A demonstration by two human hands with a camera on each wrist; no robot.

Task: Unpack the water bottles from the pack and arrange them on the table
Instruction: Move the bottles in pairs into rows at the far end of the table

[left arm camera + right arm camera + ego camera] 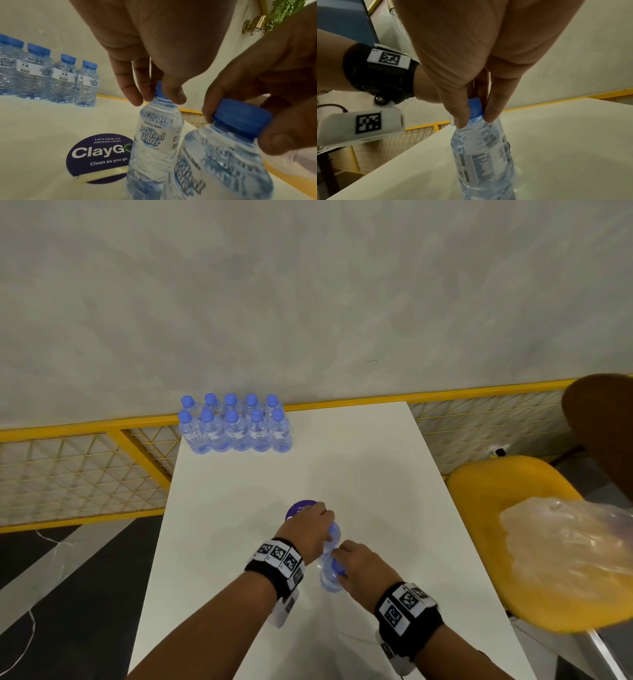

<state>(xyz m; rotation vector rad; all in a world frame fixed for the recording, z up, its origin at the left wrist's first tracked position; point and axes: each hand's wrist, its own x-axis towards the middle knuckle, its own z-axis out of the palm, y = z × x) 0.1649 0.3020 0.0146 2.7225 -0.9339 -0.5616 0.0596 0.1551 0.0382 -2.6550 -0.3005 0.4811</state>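
Two clear water bottles with blue caps are upright over the middle of the white table [342, 460], side by side. My left hand [325, 530] pinches the cap [158, 89] of the farther bottle [157, 138]. My right hand [339, 565] grips the cap [475, 108] of the nearer bottle [481, 155], which also shows in the left wrist view as a blurred bottle [223, 162]. Their bases are cut off or hidden, so I cannot tell whether they touch the table. Several more bottles [236, 428] stand in two neat rows at the table's far left corner.
A round purple "ClayGo" sticker [99, 155] lies on the table just left of my left hand. A yellow chair [507, 501] at the right carries the crumpled plastic wrap [568, 546]. A yellow mesh railing [85, 460] runs behind the table.
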